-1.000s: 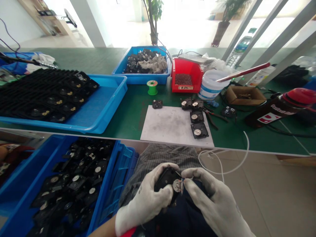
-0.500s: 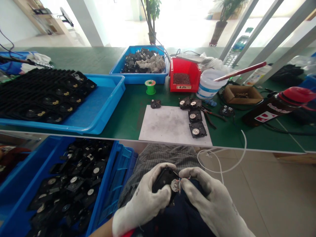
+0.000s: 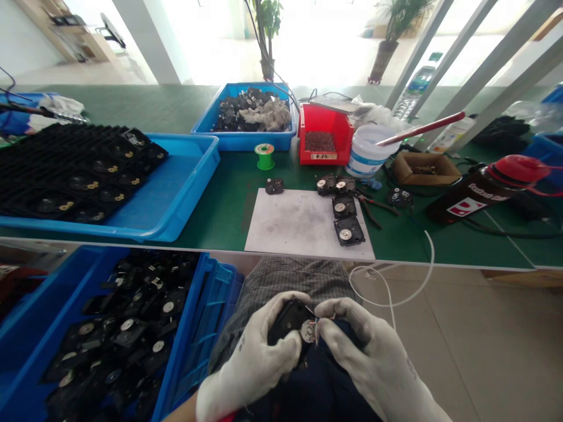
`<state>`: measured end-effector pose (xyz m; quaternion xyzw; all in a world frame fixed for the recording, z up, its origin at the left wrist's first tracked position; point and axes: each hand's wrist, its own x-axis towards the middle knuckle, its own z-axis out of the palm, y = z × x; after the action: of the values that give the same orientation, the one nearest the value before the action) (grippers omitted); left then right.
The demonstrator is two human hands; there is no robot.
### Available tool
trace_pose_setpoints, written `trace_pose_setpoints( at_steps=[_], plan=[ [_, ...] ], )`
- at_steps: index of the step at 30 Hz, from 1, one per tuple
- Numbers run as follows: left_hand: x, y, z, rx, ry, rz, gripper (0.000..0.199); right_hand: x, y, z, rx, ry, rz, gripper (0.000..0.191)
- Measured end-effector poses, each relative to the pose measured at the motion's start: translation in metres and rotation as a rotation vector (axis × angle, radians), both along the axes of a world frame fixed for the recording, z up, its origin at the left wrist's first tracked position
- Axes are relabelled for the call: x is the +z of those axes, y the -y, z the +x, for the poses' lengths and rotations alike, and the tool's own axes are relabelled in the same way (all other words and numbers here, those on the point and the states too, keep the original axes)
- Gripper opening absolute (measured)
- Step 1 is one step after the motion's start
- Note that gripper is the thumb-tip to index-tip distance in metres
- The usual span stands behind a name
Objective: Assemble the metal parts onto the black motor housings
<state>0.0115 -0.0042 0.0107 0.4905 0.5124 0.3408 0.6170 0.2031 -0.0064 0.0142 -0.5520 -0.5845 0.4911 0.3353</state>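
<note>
Both my hands wear white gloves and meet low in the view, above my lap. My left hand (image 3: 264, 346) is wrapped round a black plastic drive unit (image 3: 287, 320), which is tilted. A round silver motor (image 3: 308, 332) shows on the unit beside my left thumb. With thumb and forefinger, my right hand (image 3: 352, 334) pinches thin wires (image 3: 317, 328) at the motor's right edge. The fingertips hide where the wires end. On the table beyond, similar units (image 3: 348, 231) stand in a group on the right side of a white sheet (image 3: 290, 225).
A blue bin (image 3: 176, 357) of black units stands low at the left. On the table are a blue tray (image 3: 193, 193) with stacked black trays, a green solder spool (image 3: 264, 157), a red parts bin (image 3: 325, 135), a white bucket (image 3: 368, 152), pliers (image 3: 372, 208) and a dark bottle (image 3: 475, 193).
The view has shifted slightly. My hands keep the same hold on the unit and the wires, with hardly any movement of the fingers.
</note>
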Motion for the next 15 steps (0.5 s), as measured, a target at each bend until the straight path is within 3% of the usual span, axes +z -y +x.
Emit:
trace_pose_setpoints(
  at_steps=[15],
  plan=[
    [0.0000, -0.0014, -0.0008, 0.021, -0.013, 0.009, 0.038, -0.0026, -0.0020, 0.0010, 0.021, -0.027, -0.038, 0.015]
  ],
)
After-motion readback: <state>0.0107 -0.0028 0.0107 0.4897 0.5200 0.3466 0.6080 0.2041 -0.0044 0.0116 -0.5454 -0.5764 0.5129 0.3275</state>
